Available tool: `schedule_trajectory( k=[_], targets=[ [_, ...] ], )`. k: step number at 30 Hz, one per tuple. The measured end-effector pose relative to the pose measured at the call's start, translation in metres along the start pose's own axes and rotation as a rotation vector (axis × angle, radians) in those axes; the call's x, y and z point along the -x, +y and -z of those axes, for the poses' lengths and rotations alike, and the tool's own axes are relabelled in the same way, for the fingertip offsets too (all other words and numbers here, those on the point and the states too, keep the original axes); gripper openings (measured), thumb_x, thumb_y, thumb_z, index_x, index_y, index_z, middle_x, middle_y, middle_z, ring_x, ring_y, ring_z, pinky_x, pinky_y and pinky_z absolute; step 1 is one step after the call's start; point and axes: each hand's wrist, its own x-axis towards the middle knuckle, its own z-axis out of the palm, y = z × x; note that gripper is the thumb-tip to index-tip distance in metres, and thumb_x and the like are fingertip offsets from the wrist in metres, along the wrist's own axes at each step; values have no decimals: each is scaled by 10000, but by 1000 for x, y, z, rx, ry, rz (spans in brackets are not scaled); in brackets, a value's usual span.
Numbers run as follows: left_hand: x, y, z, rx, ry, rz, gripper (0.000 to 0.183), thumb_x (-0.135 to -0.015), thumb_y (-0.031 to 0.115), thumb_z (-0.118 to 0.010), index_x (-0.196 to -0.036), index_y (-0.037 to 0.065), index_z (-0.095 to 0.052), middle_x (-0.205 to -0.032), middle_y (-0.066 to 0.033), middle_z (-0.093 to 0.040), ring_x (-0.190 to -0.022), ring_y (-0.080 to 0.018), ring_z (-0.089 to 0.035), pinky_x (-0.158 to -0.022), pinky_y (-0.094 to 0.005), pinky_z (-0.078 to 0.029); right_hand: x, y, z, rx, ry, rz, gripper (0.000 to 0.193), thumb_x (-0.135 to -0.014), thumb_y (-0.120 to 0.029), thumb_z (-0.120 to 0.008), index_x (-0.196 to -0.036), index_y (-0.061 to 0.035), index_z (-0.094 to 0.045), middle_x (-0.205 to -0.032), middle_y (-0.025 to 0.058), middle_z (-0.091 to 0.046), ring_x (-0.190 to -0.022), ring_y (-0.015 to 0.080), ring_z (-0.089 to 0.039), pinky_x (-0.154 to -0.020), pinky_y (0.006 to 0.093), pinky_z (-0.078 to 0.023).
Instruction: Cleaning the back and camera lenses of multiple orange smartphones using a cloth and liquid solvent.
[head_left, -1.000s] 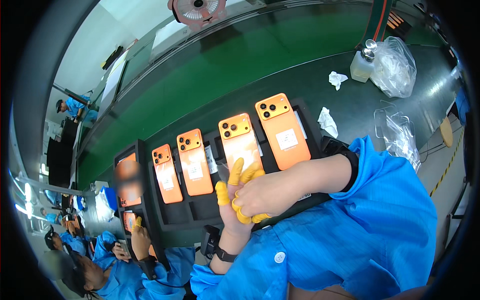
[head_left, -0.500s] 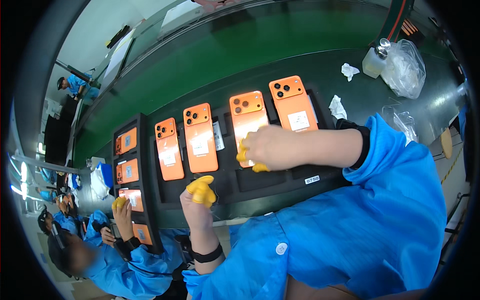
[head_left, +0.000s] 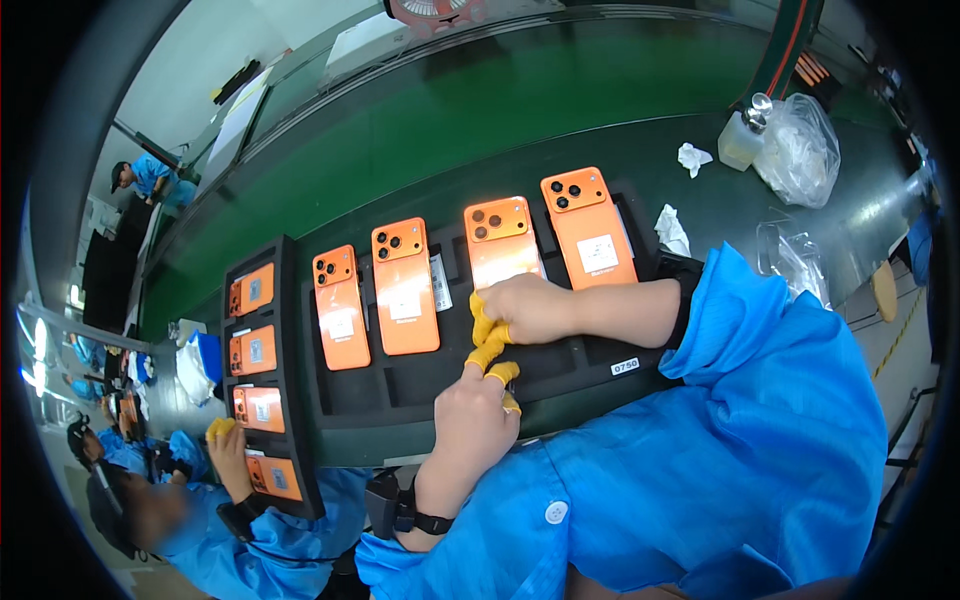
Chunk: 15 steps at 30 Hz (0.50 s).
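Four orange smartphones lie camera side up in a black tray: one at the left, one beside it, a third and one at the right. Over the lower end of the third phone is my right hand, its fingers bent and yellow-tipped with finger cots. My left hand, also in yellow finger cots, reaches up so that its fingertips meet the right ones just below that phone. Both hands are closed. Whatever their fingertips pinch is hidden or too small to see.
A second black tray with orange phones stands at the left, near a co-worker's hand. Toward the far right are a pump bottle, a clear plastic bag and crumpled tissues. A green panel runs behind the table.
My left hand has moved right and up to meet my right fingertips. My right hand has slid slightly down toward the phone's lower end. The co-worker's hand has shifted left.
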Motion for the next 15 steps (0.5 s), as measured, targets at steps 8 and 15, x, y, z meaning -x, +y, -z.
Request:
schedule_trajectory(
  k=[8, 15],
  targets=[
    [-24, -8, -38, -60, 181, -161, 249, -557, 29, -574, -804, 10, -598, -902, -168, -552, -685, -287, -578, -604, -357, -478, 24, 37, 33, -1148, 229, -365, 120, -796, -103, -563, -887, -25, -576, -855, 36, -563, -807, 110, -529, -729, 244, -435],
    [-29, 2, -32, -228, -1, -101, 221, -564, 80, -606, -766, -6, -574, -749, -150, -560, -639, -289, -584, -552, -360, -479, 1, 65, 98, -1652, 800, 32, 90, -828, -109, -498, -882, -52, -540, -786, 31, -530, -675, 109, -504, -610, 234, -426]
  ],
)
